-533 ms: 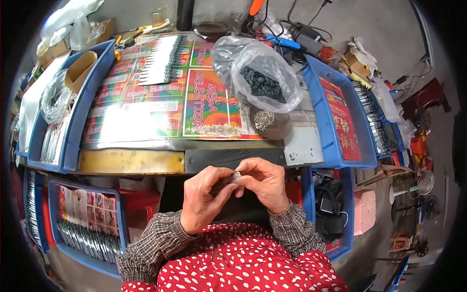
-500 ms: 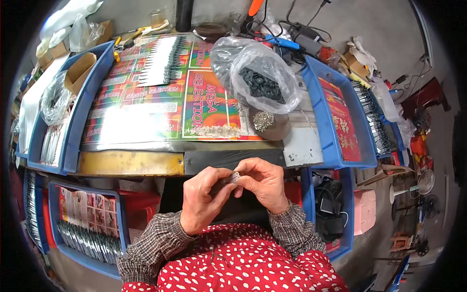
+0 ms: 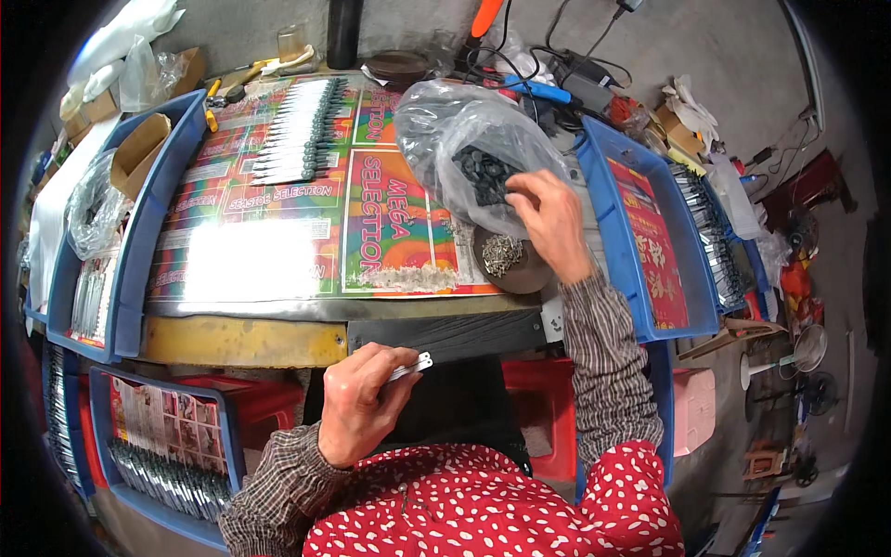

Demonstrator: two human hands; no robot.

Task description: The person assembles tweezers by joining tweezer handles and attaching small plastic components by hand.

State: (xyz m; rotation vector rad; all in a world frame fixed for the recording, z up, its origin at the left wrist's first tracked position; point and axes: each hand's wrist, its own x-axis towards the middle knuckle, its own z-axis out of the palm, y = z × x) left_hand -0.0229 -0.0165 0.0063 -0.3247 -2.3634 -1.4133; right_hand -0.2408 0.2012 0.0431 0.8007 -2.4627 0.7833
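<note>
1. Presently, a small metal strip (image 3: 411,369) is being pinched in the closed left hand (image 3: 360,408), below the worktop's (image 3: 241,339) front edge.
2. The plastic bag (image 3: 469,153) of dark parts (image 3: 487,174) is being reached into by the right hand (image 3: 549,223), fingers curled; any catch cannot be told.
3. One part should be picked cleanly.

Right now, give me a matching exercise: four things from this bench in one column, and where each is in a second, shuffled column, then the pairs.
Things:
1. left hand
2. right hand
3. round dish of small metal parts
4. row of dark-handled tools

Places:
A. far side of the colourful printed sheet
B. at the clear plastic bag of dark parts
C. near the bench edge, just below the bag
D. close to the body, holding a small metal piece

Pairs: 1-D, 2-B, 3-C, 4-A
</note>
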